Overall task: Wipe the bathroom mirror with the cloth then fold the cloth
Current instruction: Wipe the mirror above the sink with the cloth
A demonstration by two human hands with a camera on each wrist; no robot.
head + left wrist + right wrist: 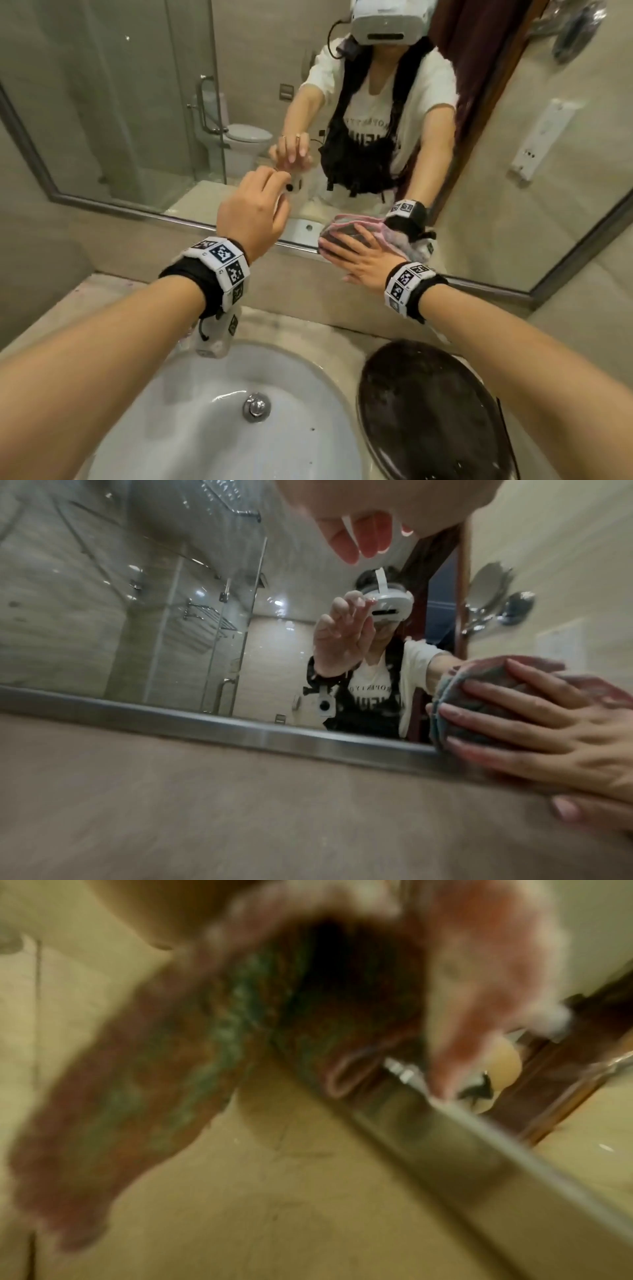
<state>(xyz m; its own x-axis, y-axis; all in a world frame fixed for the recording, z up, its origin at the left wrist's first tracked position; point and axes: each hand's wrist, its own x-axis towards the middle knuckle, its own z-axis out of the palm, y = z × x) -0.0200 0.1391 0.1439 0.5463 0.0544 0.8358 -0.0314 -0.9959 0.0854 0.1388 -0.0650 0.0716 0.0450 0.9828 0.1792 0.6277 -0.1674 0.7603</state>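
The pink and grey cloth (337, 236) is bunched against the lower edge of the framed bathroom mirror (137, 120). My right hand (363, 263) presses it there with fingers spread flat over it. The left wrist view shows the same right hand (534, 723) on the cloth (479, 673), at the metal frame (205, 723). In the blurred right wrist view, the cloth (240, 1015) hangs over the frame (445, 1137). My left hand (260, 202) hovers in front of the glass, left of the cloth, fingers loosely curled and holding nothing.
Below my arms lies a white sink basin (205, 428) with a metal drain (256, 407). A dark round lid (428, 411) rests on the counter to its right. A tiled strip of wall (308, 291) separates the counter from the mirror. A round wall mirror (575, 31) is at top right.
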